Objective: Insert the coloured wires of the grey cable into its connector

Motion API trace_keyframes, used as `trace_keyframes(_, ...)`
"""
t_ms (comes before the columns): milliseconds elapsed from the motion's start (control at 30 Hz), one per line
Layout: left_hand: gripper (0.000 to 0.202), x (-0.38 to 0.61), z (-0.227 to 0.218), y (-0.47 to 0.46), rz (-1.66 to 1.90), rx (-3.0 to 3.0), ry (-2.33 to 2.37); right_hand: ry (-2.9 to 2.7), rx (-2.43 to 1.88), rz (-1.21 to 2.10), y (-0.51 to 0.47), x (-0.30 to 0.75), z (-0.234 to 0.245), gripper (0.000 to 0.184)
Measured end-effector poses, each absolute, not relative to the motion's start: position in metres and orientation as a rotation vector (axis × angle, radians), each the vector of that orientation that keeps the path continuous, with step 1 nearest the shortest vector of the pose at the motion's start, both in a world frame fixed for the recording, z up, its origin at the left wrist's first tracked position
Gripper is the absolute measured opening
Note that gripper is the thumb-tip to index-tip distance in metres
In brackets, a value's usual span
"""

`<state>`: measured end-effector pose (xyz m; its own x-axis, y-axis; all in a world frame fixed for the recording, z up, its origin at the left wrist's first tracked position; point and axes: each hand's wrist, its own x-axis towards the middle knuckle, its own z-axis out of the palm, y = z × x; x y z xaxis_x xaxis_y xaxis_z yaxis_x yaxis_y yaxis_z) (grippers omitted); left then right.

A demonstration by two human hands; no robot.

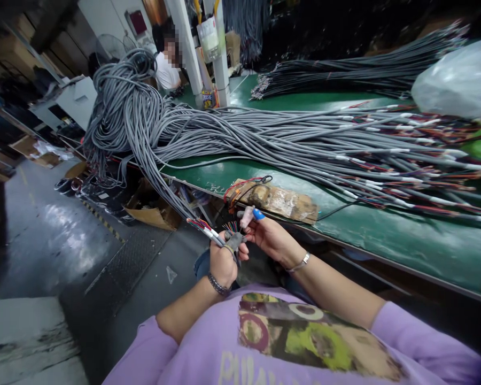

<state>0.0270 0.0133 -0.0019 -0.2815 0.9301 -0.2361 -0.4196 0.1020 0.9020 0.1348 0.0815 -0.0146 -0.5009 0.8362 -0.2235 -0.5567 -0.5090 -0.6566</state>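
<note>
My left hand (223, 263), with grey covers on its fingers, is closed around a grey cable. A fan of thin coloured wires (231, 227) spreads from the cable's end, above the fingers. Against these wires my right hand (268, 236) is pinched; one fingertip wears a blue wrap and another a pale cover. What lies between its fingertips is too small to make out. Beside my left hand hang several other cable ends (204, 229) with white sleeves and bare coloured wires, coming down from the bundle on the bench.
A large bundle of grey cables (224, 131) lies across the green bench (192, 170). At the bench's front edge sits a worn wooden block (280, 202) with wires. Dark cables (344, 75) and a plastic bag (457, 80) lie behind. Another person (168, 67) sits beyond the posts.
</note>
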Motion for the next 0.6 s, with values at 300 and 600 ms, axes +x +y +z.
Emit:
trace_keyframes(300, 0.035, 0.027, -0.002, 0.017, 1.439, 0.579, 1.252, -0.648, -0.739, 2.043, 0.082, 0.134, -0.014, 0.027)
trace_keyframes(600, 0.030, 0.025, -0.004, 0.018, 1.442, 0.600, 1.220, -0.889, -0.842, 1.731, 0.081, 0.130, -0.026, 0.043)
